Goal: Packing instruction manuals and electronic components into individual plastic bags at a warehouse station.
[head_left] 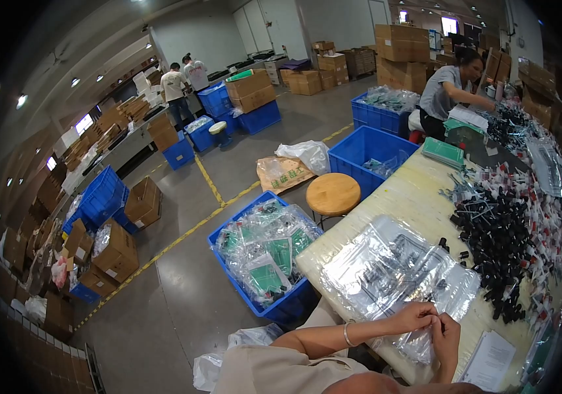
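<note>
Clear plastic bags (386, 256) lie on the surface (419, 187) under the left hand (415, 319) and right hand (446, 333), fingers pinched together; what they grip, I cannot tell. Black parts (491, 236) crowd alongside, papers (490, 360) nearby; beyond the edge stand a blue bin (292, 306) and stool (333, 193).

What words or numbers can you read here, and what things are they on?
Tan sack: big green print, but I don't copy printed words out.
White paper sheets beside the right hand: print too small to read.
Green sheets in the nearest blue bin: too small and blurred.
Far white shirt: reddish print, blurred.
</note>
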`<state>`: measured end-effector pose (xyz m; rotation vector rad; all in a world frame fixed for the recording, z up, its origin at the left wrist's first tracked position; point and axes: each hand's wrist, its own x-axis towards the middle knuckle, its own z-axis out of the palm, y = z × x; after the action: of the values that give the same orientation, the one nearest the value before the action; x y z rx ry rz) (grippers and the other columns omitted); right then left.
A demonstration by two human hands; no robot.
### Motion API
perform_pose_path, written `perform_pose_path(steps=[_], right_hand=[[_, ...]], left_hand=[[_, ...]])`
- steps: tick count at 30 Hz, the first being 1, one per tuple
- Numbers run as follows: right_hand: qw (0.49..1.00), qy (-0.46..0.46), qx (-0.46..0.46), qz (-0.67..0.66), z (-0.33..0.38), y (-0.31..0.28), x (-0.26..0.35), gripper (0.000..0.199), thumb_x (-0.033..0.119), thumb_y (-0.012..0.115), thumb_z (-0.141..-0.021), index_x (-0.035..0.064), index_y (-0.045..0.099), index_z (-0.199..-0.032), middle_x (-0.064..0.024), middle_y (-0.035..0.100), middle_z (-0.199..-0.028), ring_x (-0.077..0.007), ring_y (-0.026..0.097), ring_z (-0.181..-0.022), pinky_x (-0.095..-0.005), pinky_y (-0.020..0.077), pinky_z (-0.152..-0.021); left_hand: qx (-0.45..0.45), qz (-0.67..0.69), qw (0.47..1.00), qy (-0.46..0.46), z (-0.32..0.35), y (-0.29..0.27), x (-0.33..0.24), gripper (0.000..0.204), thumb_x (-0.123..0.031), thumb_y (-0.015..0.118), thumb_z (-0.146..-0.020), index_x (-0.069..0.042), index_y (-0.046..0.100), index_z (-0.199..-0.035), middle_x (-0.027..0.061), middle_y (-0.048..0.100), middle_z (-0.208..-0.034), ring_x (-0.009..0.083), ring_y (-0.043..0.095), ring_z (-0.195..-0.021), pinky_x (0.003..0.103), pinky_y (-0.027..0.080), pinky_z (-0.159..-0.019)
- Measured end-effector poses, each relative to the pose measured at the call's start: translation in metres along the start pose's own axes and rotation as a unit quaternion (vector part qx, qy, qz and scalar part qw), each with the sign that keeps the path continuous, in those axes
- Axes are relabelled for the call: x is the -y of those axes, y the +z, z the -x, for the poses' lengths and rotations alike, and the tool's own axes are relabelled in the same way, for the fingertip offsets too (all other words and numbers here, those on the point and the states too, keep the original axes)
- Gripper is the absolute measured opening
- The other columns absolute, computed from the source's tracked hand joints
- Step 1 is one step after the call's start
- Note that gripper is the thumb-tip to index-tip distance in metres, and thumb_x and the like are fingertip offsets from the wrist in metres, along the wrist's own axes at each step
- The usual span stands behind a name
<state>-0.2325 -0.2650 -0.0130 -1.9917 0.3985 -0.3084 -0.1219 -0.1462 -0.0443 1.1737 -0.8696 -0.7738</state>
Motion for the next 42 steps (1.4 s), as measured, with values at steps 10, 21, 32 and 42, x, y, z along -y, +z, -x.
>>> perform_pose_path(steps=[10,21,32,42], right_hand=[[1.0,-0.001,-0.005,-0.005,0.0,0.001,-0.008,0.022,0.012,0.056,-0.086,-0.0025,0.056,-0.07,-0.007,0.048,-0.054,-0.0107,0.041,-0.05,-0.0282,0.0336,-0.047],[1.0,0.006,-0.004,-0.006,0.0,0.0,-0.003,0.021,0.011,0.057,-0.085,-0.0026,0.055,-0.069,-0.0063,0.049,-0.054,-0.01,0.042,-0.05,-0.0278,0.0342,-0.047],[0.999,0.026,-0.023,-0.03,0.0,0.002,-0.004,0.024,0.011,0.06,-0.084,-0.003,0.054,-0.066,-0.0038,0.048,-0.052,-0.0073,0.04,-0.049,-0.0258,0.0325,-0.045],[0.996,0.039,-0.076,-0.029,-0.002,0.003,-0.005,0.028,0.012,0.064,-0.081,-0.0012,0.05,-0.061,-0.0012,0.047,-0.049,-0.0047,0.039,-0.047,-0.0239,0.0299,-0.042]], left_hand=[[0.013,0.008,1.0,-0.008,0.0,0.001,-0.009,0.009,-0.007,0.05,-0.089,0.001,0.054,-0.087,0.0013,0.053,-0.069,0.0064,0.048,-0.06,0.023,0.04,-0.053],[0.023,-0.02,1.0,-0.008,0.0,-0.003,0.004,0.011,-0.009,0.05,-0.089,0.001,0.054,-0.091,0.0013,0.054,-0.072,0.0057,0.048,-0.063,0.022,0.041,-0.056],[0.021,-0.042,0.997,-0.056,0.002,-0.001,-0.008,0.01,-0.011,0.052,-0.089,-0.001,0.051,-0.084,0.0008,0.053,-0.07,0.0052,0.047,-0.063,0.022,0.04,-0.056],[0.026,-0.025,0.999,-0.002,0.003,0.0,0.004,0.008,-0.009,0.054,-0.087,-0.001,0.051,-0.086,0.0,0.052,-0.07,0.005,0.046,-0.065,0.022,0.04,-0.057]])
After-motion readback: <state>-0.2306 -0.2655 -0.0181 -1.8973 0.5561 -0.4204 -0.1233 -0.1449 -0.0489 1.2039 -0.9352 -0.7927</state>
